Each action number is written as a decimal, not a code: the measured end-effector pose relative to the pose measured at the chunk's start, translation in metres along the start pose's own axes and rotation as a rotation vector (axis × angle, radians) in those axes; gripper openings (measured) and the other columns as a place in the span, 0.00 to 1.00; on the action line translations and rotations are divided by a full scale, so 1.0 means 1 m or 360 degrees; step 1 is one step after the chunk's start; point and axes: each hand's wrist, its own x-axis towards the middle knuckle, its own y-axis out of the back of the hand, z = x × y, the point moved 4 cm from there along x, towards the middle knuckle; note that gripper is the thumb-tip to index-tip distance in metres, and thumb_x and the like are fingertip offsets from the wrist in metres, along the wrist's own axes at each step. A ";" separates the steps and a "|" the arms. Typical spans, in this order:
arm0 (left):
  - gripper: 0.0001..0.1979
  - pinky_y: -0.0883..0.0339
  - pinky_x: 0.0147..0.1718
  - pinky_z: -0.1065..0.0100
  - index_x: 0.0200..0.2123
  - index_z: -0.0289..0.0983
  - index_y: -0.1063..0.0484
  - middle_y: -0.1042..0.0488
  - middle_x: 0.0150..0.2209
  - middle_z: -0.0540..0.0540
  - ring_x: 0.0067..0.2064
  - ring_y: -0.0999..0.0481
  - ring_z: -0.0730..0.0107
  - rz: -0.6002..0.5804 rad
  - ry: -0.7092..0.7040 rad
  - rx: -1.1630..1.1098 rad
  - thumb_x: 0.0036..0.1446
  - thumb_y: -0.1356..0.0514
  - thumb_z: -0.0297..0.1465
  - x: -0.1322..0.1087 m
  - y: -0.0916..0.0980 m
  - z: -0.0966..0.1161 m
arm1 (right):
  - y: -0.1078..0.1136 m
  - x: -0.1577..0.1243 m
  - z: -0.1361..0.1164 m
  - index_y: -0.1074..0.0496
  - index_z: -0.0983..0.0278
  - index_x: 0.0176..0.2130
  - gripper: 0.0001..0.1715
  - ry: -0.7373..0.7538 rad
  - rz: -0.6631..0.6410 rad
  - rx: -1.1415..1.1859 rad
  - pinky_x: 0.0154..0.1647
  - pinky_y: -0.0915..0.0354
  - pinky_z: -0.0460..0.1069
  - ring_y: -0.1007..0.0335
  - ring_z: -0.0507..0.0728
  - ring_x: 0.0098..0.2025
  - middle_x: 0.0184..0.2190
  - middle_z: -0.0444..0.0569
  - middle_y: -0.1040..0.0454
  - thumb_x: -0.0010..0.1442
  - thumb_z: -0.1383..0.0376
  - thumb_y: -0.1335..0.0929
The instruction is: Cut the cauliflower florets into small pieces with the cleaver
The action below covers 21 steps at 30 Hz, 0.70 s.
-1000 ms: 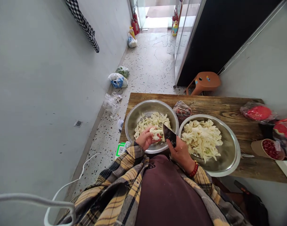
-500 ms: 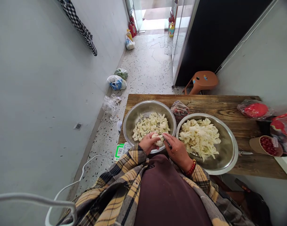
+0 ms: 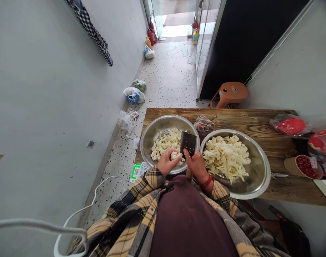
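Note:
In my left hand (image 3: 167,162), closed at the near rim of the left metal bowl (image 3: 144,142), is a cauliflower floret (image 3: 175,155). My right hand (image 3: 198,166) grips a cleaver (image 3: 189,142), its dark, broad blade pointing away from me over that bowl's right side. White specks cling to the blade, which stands just right of the floret. Cut cauliflower pieces (image 3: 166,142) lie in the left bowl. The right metal bowl (image 3: 256,178) bears a larger heap of cauliflower (image 3: 227,155).
Behind the bowls on the wooden table (image 3: 248,117) lies a plastic bag of reddish things (image 3: 204,125). A tub of red pieces (image 3: 306,166) and a red item in plastic (image 3: 291,125) are at right. An orange stool (image 3: 231,93) stands beyond; bags (image 3: 134,95) line the left wall.
The cleaver's blade has swung up into view, flat side showing, as my right hand turned and shifted slightly left. My left hand still holds the floret at nearly the same spot.

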 end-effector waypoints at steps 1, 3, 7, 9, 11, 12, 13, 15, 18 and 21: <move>0.13 0.44 0.21 0.73 0.34 0.36 0.33 0.37 0.22 0.55 0.22 0.40 0.77 -0.0011 -0.0004 -0.0003 0.46 0.36 0.35 -0.002 0.001 0.000 | -0.003 0.001 0.001 0.30 0.64 0.24 0.24 0.0010 -0.0009 0.0004 0.27 0.41 0.48 0.31 0.56 0.25 0.22 0.52 0.27 0.65 0.55 0.41; 0.12 0.43 0.23 0.72 0.33 0.36 0.31 0.35 0.23 0.54 0.23 0.38 0.76 -0.0067 -0.0034 0.0032 0.45 0.36 0.35 -0.008 0.000 0.002 | -0.008 0.002 0.005 0.30 0.64 0.25 0.23 0.0032 -0.0032 -0.0006 0.27 0.41 0.47 0.31 0.55 0.26 0.23 0.52 0.27 0.65 0.55 0.41; 0.12 0.39 0.28 0.72 0.32 0.36 0.27 0.30 0.26 0.51 0.27 0.34 0.74 -0.0215 -0.0103 0.0096 0.44 0.34 0.35 -0.020 -0.003 0.008 | -0.010 0.011 0.024 0.32 0.64 0.23 0.24 -0.0105 -0.0046 -0.0082 0.26 0.43 0.47 0.34 0.54 0.23 0.19 0.50 0.30 0.64 0.55 0.42; 0.15 0.38 0.30 0.71 0.37 0.36 0.26 0.28 0.29 0.50 0.29 0.32 0.73 -0.0185 -0.0047 -0.0067 0.45 0.34 0.36 -0.019 0.001 0.007 | -0.010 0.014 0.030 0.32 0.64 0.22 0.25 -0.0118 -0.0111 -0.0028 0.26 0.42 0.47 0.34 0.55 0.23 0.18 0.49 0.30 0.63 0.54 0.41; 0.20 0.36 0.32 0.71 0.43 0.37 0.27 0.25 0.34 0.48 0.32 0.29 0.71 -0.0129 0.0018 -0.0296 0.45 0.33 0.36 -0.015 0.008 0.004 | -0.008 0.015 0.028 0.30 0.64 0.27 0.23 0.0012 -0.0208 0.0127 0.30 0.38 0.48 0.31 0.56 0.28 0.24 0.51 0.27 0.63 0.54 0.41; 0.23 0.35 0.34 0.70 0.45 0.37 0.28 0.25 0.38 0.47 0.36 0.28 0.69 -0.0105 0.0027 -0.0395 0.44 0.33 0.35 -0.012 0.011 0.003 | -0.005 0.014 0.024 0.29 0.65 0.32 0.21 0.0102 -0.0245 0.0216 0.33 0.36 0.48 0.30 0.56 0.32 0.30 0.52 0.25 0.63 0.54 0.41; 0.26 0.35 0.38 0.70 0.48 0.37 0.29 0.25 0.42 0.45 0.40 0.27 0.67 -0.0081 0.0022 -0.0480 0.43 0.32 0.35 -0.009 0.014 0.002 | -0.001 0.012 0.020 0.28 0.65 0.36 0.20 0.0174 -0.0268 0.0290 0.37 0.35 0.49 0.29 0.57 0.37 0.35 0.53 0.24 0.63 0.55 0.41; 0.31 0.35 0.43 0.68 0.51 0.38 0.31 0.27 0.48 0.44 0.45 0.27 0.64 -0.0041 0.0020 -0.0621 0.40 0.30 0.33 -0.005 0.019 0.001 | 0.009 0.008 0.013 0.29 0.65 0.40 0.19 0.0205 -0.0263 0.0366 0.40 0.34 0.50 0.29 0.58 0.41 0.39 0.54 0.24 0.63 0.56 0.41; 0.35 0.35 0.45 0.65 0.52 0.37 0.34 0.25 0.44 0.43 0.43 0.25 0.65 -0.0037 0.0103 -0.0776 0.38 0.29 0.31 -0.002 0.019 -0.001 | 0.027 0.002 0.007 0.29 0.64 0.32 0.19 0.0081 -0.0259 0.0370 0.34 0.34 0.49 0.28 0.57 0.32 0.30 0.50 0.24 0.63 0.55 0.40; 0.28 0.34 0.42 0.66 0.46 0.34 0.30 0.23 0.42 0.42 0.41 0.25 0.65 -0.0051 0.0130 -0.0812 0.38 0.29 0.31 0.001 0.016 0.001 | 0.041 -0.003 0.001 0.31 0.62 0.28 0.19 -0.0005 -0.0325 0.0390 0.29 0.35 0.48 0.30 0.55 0.25 0.22 0.47 0.26 0.62 0.53 0.39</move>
